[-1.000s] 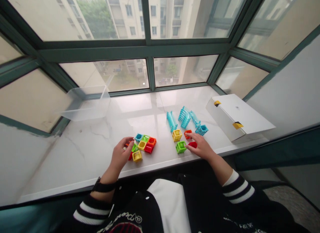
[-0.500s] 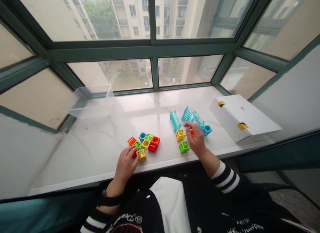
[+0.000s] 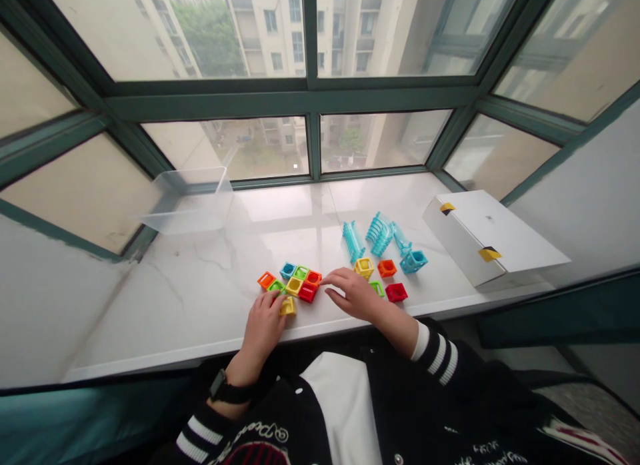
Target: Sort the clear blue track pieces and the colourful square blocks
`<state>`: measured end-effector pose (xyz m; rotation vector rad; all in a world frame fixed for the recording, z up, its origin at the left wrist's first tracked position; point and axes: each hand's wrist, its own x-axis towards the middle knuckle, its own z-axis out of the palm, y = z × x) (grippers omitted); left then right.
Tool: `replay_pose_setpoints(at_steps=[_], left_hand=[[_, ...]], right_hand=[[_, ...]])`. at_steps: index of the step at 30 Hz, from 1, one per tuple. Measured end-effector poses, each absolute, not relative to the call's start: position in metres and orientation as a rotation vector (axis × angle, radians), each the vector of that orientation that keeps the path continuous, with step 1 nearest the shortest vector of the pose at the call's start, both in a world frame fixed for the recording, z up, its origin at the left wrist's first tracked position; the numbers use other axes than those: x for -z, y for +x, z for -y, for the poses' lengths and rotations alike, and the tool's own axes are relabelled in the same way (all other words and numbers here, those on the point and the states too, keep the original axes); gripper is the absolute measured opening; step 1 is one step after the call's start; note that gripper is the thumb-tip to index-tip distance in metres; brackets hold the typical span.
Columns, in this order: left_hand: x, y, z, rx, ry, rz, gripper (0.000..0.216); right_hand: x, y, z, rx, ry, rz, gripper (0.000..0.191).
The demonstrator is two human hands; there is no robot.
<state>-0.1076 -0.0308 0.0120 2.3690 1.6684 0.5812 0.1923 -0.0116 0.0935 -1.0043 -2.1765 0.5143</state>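
Note:
My left hand [image 3: 265, 320] has its fingers closed about the near end of a cluster of plastic cube blocks, on the yellow block [image 3: 288, 306] there. Close around it in that cluster are an orange block [image 3: 267, 280], a green block [image 3: 276, 286], a blue block [image 3: 287, 270] and another yellow block [image 3: 294, 286]. My right hand [image 3: 354, 294] is open, thumb and fingers apart, its fingertips just right of the cluster's orange-red block [image 3: 313, 278] and red block [image 3: 307, 292]. Whether they touch, I cannot tell. Behind the right hand a loose green block [image 3: 377, 289] is partly hidden.
Loose on the right lie a yellow block [image 3: 364, 268], an orange block [image 3: 387, 268], a red block [image 3: 397, 292] and a blue block [image 3: 414, 261]. Translucent blue track pieces [image 3: 380, 234] lie behind. A clear bin [image 3: 193, 215] and a white box [image 3: 500, 238] flank the sill.
My right hand has moved left from the loose blocks to the cluster's right side, uncovering the orange and red blocks. My left hand stays at the cluster. The view has shifted slightly.

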Motion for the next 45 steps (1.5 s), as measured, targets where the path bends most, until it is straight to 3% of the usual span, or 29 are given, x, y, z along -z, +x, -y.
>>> replay_pose_setpoints(at_steps=[9, 16, 26, 35, 45], left_hand=[[-0.027, -0.104, 0.038, -0.770, 2.249, -1.477, 0.039], [-0.043, -0.082, 0.046, -1.001, 1.947, -1.378, 0.043], [-0.046, -0.052, 0.046, -1.057, 1.470, -1.159, 0.045], [-0.042, -0.047, 0.043, -1.037, 1.325, -1.120, 0.068], [-0.057, -0.037, 0.039, -1.144, 1.250, -1.026, 0.065]], right_hand=[[-0.068, 0.172, 0.012, -0.621, -1.016, 2.353, 0.032], [-0.069, 0.175, 0.015, -0.734, -1.044, 2.273, 0.064], [-0.079, 0.171, 0.023, -0.967, -0.993, 2.001, 0.046], [-0.083, 0.174, 0.020, -0.758, -0.939, 1.993, 0.052], [-0.088, 0.183, 0.024, -0.748, -0.919, 1.995, 0.059]])
